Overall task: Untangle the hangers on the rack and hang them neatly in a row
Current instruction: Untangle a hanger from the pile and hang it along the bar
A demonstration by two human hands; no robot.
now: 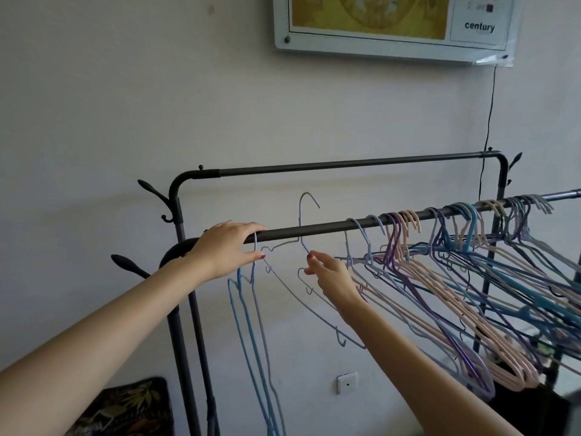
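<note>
R hand [330, 275] pinches loose pale hanger [309, 221], hook above rail [314, 229]. L hand [228, 247] fingers curl over rail at 9 o'clock. Tangle [456, 262] at 3. Lift hook clear, seat w/ even gap.

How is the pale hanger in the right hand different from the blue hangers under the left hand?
The pale hanger is off the front rail, hook raised above it; the blue hangers hang on the rail. The pale hanger is tilted; the blue hangers hang straight down. Both are thin and empty.

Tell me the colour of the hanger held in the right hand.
Pale lavender-blue hanger, seen in the head view.
</note>
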